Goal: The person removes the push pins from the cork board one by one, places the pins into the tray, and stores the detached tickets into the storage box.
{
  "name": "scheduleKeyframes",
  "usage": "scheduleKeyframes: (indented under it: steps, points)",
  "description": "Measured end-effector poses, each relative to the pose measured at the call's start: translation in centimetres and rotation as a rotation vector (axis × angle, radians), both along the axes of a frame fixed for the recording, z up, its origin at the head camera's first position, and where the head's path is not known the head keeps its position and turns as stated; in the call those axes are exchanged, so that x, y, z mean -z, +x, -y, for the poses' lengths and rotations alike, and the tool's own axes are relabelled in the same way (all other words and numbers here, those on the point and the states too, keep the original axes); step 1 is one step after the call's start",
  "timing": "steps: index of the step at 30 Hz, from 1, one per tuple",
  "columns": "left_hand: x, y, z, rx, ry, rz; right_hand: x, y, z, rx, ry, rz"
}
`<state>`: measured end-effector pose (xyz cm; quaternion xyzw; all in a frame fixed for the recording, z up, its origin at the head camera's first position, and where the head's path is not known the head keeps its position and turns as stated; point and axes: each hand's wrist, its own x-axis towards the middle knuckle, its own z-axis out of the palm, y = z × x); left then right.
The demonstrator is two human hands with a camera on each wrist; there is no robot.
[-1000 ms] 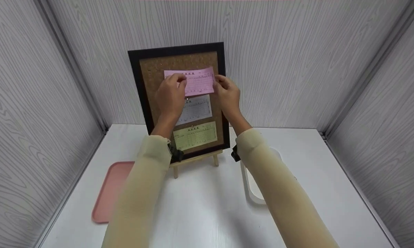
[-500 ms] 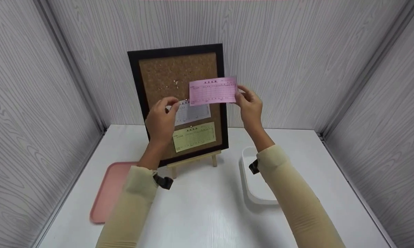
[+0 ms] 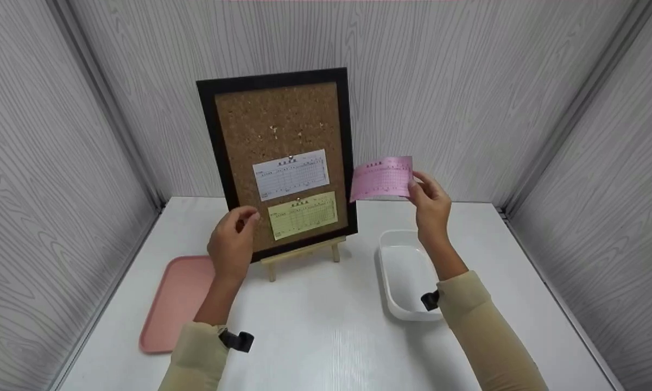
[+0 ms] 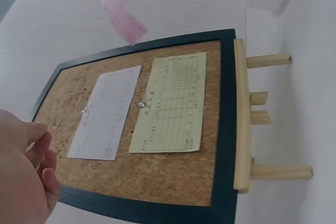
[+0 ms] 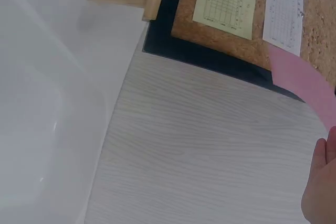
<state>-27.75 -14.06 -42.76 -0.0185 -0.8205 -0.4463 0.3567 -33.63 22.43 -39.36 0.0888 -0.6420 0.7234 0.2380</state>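
Observation:
My right hand [image 3: 433, 206] pinches a pink printed slip [image 3: 381, 177] by its right edge, out beside the board's right side; the slip bends slightly. My left hand [image 3: 232, 241] is near the board's lower left, its thumb and fingers curled together at the tips; I cannot tell whether something tiny is between them. The black-framed cork board [image 3: 271, 117] leans on a small wooden easel [image 3: 304, 250]. On it a white slip [image 3: 291, 175] hangs above a yellow-green slip [image 3: 304, 215]. A clear pushpin [image 4: 84, 110] holds the white slip; another pushpin [image 4: 142, 105] holds the yellow-green one.
A white tub [image 3: 386, 277] stands on the white table [image 3: 315, 336] below my right hand, partly behind the forearm. A pink tray [image 3: 168, 304] lies at the left, overlapped by my left arm. Grey wood-grain walls [image 3: 440, 98] enclose the back and sides.
The pink slip has come away from the upper board, moving right and down in my right hand. My left hand has let go of the slip and moved down and left.

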Motion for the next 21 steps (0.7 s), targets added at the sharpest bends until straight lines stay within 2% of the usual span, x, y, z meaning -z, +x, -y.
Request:
scheduleKeyframes:
  steps: [4, 10, 13, 16, 21]
  points:
    - [2.1, 1.2, 1.0, -0.016, 0.015, 0.039, 2.0, 0.5, -1.8, 0.035, -0.025, 0.032]
    - [5.3, 2.9, 2.9, -0.094, 0.050, 0.140, 4.5, 1.7, -3.2, 0.099, -0.026, 0.107]
    - [7.0, 3.7, 4.1, -0.121, 0.087, 0.192, 5.6, 2.3, -3.6, 0.100, -0.038, 0.141]
    - [8.7, 4.2, 5.3, -0.127, 0.104, 0.238, 6.6, 2.7, -4.0, 0.088, -0.067, 0.161]
    - [11.4, 4.5, 7.0, -0.159, 0.057, 0.297, 7.9, 3.2, -4.6, 0.079, -0.141, 0.186]
